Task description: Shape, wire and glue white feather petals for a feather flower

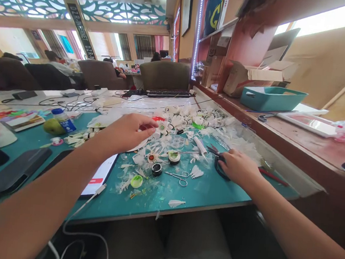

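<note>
My left hand point(126, 133) hovers over the table's middle, thumb and fingers stretched out and apart, near several white feather shuttlecocks point(162, 126). Farther right, my right hand point(241, 168) grips the dark handles of black scissors point(214, 150), whose blades point left and away. Between the hands lie a white tube point(200, 145), an open jar of pale green stuff point(174, 158) with a thin stick across it, and a small black jar point(157, 169). Small metal scissors point(180, 176) rest nearer to me, beside loose white feathers point(196, 172). A bright green lid point(136, 181) sits left of them.
A phone point(97, 179) with a plugged-in white cable lies under my left forearm. Further left are a power bank point(14, 174), a blue-labelled bottle point(64, 121) and a green fruit point(52, 126). A raised wooden ledge with a teal basket point(271, 99) borders the right side.
</note>
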A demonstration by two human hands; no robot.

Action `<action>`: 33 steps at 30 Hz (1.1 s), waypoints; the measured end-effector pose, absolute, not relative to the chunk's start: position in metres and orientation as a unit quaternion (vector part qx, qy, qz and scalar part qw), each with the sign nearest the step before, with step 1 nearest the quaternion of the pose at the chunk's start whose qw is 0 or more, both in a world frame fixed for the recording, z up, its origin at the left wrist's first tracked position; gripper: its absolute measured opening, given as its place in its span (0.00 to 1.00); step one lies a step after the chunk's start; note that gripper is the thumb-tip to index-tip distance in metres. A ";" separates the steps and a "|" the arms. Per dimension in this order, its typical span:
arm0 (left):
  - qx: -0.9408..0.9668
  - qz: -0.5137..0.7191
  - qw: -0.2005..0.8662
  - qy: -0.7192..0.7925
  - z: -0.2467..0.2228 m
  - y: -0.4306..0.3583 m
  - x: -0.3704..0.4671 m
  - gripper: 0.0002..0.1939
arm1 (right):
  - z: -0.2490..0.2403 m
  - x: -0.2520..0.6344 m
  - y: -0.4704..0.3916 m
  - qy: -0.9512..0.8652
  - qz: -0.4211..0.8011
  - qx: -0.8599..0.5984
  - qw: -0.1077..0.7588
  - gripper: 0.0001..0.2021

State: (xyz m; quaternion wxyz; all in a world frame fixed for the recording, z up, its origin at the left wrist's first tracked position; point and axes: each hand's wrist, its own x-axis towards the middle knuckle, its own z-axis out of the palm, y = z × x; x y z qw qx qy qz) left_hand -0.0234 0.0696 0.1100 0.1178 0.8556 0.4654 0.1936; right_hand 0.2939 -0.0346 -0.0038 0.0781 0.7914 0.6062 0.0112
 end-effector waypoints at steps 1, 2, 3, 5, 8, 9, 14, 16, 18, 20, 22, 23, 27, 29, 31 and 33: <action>0.859 0.182 0.125 0.461 0.108 0.075 -0.017 0.11 | -0.003 0.295 -0.034 0.607 0.006 0.791 0.080 0.15; 0.864 0.170 0.131 0.456 0.106 0.081 -0.011 0.10 | -0.002 0.296 -0.034 0.607 -0.002 0.790 0.082 0.15; 0.869 0.156 0.135 0.450 0.105 0.087 -0.004 0.10 | 0.000 0.298 -0.034 0.607 -0.011 0.790 0.084 0.15; 0.880 0.126 0.143 0.434 0.101 0.099 0.013 0.10 | 0.003 0.302 -0.036 0.604 -0.029 0.792 0.088 0.15; 0.894 0.076 0.148 0.416 0.095 0.115 0.044 0.12 | 0.006 0.304 -0.038 0.598 -0.047 0.795 0.090 0.14; 0.898 0.059 0.147 0.410 0.092 0.121 0.056 0.12 | 0.006 0.303 -0.038 0.596 -0.050 0.797 0.089 0.14; 0.915 -0.033 0.126 0.382 0.071 0.152 0.130 0.13 | -0.001 0.297 -0.034 0.590 -0.037 0.804 0.064 0.13; 0.917 -0.066 0.109 0.379 0.060 0.164 0.161 0.14 | -0.004 0.297 -0.031 0.594 -0.031 0.802 0.047 0.14; 0.915 -0.095 0.094 0.381 0.049 0.174 0.189 0.16 | -0.006 0.299 -0.029 0.600 -0.030 0.799 0.027 0.14; 0.911 -0.121 0.077 0.386 0.040 0.183 0.212 0.16 | -0.008 0.302 -0.028 0.606 -0.031 0.795 0.008 0.15; 0.907 -0.144 0.061 0.391 0.033 0.189 0.228 0.16 | -0.009 0.305 -0.027 0.609 -0.034 0.792 -0.008 0.15; 0.905 -0.153 0.054 0.393 0.030 0.192 0.234 0.16 | -0.009 0.306 -0.027 0.610 -0.036 0.792 -0.015 0.15; 0.902 -0.169 0.035 0.396 0.026 0.200 0.244 0.16 | -0.008 0.308 -0.025 0.608 -0.044 0.792 -0.033 0.14; 0.902 -0.167 0.035 0.396 0.025 0.202 0.245 0.16 | -0.007 0.308 -0.024 0.608 -0.047 0.792 -0.040 0.14; 0.903 -0.161 0.037 0.396 0.023 0.202 0.245 0.16 | -0.006 0.308 -0.024 0.607 -0.050 0.792 -0.044 0.14; 0.903 -0.155 0.038 0.400 0.021 0.200 0.246 0.16 | -0.006 0.308 -0.024 0.607 -0.050 0.792 -0.047 0.14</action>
